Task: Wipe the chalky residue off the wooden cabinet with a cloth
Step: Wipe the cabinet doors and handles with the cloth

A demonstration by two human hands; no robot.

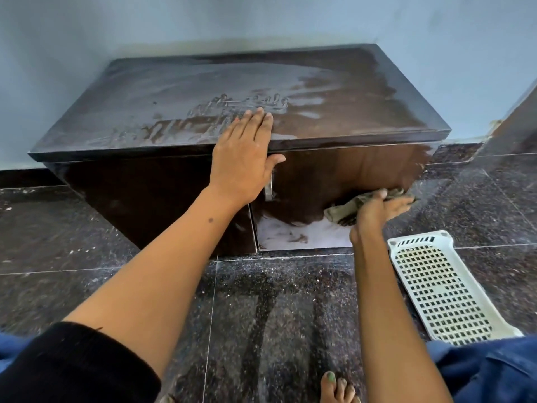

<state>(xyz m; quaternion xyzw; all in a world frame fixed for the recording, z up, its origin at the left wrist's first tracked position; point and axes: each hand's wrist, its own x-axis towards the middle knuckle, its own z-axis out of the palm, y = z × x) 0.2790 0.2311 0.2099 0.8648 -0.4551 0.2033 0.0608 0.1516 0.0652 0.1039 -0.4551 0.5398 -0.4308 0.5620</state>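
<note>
The cabinet (203,181) stands on the floor (261,301) against the wall (261,18). The left hand (244,158) lies flat and open over its top front edge; the right hand (377,210) presses a bunched cloth (345,209) to the right door (334,175), fingers fairly straight over it. White residue (305,235) shows along the door's lower part and across most of the top. The cloth looks already loaded, so it may smear chalk back over clean wood. The braced left palm could pick up residue and print it elsewhere, and pushing on the door might swing it. A basket (438,289) lies close to the right arm, easy to knock. The cabinet's far side is hidden; the handle (269,187) is partly covered by the left hand
</note>
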